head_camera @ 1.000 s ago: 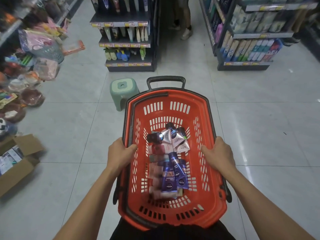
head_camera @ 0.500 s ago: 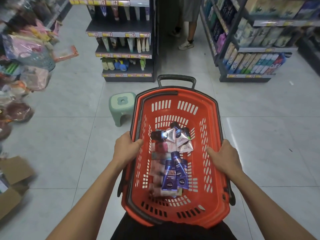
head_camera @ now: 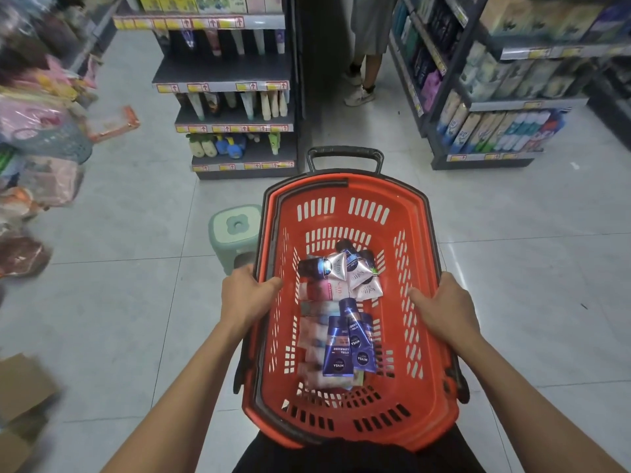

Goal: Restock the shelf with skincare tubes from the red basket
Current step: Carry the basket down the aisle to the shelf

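I carry the red basket [head_camera: 341, 189] in front of me, above the tiled floor. My left hand [head_camera: 244, 295] grips its left rim and my right hand [head_camera: 444, 307] grips its right rim. Inside lie several skincare tubes: blue ones [head_camera: 338, 349] toward me and pink and silver ones [head_camera: 351, 274] farther away. The dark shelf [head_camera: 222, 71] with upright tubes on its boards stands ahead, left of the basket.
A pale green stool [head_camera: 234, 233] sits on the floor just left of the basket. A second shelf unit [head_camera: 485, 162] stands at the right. A person's legs [head_camera: 363, 76] show in the aisle between the shelves. Bagged goods [head_camera: 41, 131] and a cardboard box [head_camera: 20, 397] line the left.
I have moved forward with the basket; the shelves and the stool are closer and lower in view. Both hands keep the same grip on the rims.
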`<move>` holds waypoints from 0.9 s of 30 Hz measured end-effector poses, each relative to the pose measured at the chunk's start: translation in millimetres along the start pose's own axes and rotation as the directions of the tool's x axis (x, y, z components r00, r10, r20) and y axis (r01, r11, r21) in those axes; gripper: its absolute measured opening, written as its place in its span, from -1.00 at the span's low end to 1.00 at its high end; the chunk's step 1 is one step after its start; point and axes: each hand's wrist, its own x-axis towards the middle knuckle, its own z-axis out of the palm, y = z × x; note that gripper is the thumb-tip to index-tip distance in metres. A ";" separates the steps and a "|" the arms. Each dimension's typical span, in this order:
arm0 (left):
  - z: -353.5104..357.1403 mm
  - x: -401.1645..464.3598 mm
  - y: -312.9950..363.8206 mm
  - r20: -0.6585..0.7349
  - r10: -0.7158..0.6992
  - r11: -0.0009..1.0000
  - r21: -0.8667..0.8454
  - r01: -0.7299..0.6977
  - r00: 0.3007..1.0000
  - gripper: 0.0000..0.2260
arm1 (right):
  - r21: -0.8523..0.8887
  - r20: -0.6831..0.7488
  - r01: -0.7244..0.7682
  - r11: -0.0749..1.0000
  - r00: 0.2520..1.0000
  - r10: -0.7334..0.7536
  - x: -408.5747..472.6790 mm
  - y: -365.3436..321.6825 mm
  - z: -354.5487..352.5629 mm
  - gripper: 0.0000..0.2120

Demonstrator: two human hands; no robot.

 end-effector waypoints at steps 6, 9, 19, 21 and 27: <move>16.5 55.4 34.8 -0.021 -0.024 0.999 0.021 0.025 0.999 -0.67 | 0.024 0.022 0.002 1.000 1.000 -0.003 71.3 -17.0 -3.1 -0.48; 27.7 87.0 60.7 -0.036 -0.036 0.999 0.026 0.037 0.999 -0.70 | 0.040 0.041 0.008 0.999 0.999 -0.009 117.3 -25.7 -8.2 -0.48; 81.3 179.3 161.7 -0.132 -0.114 0.993 0.001 0.115 0.985 -0.68 | 0.047 0.063 0.091 0.995 0.994 -0.094 278.9 -61.8 -63.8 -0.51; 91.7 195.0 178.1 -0.162 -0.118 0.992 0.028 0.124 0.980 -0.68 | 0.053 0.071 0.091 0.994 0.993 -0.094 302.5 -63.2 -72.1 -0.50; 115.3 234.9 216.5 -0.178 -0.130 0.986 0.082 0.146 0.975 -0.71 | 0.047 0.098 0.071 0.996 0.992 -0.076 357.2 -63.7 -89.6 -0.53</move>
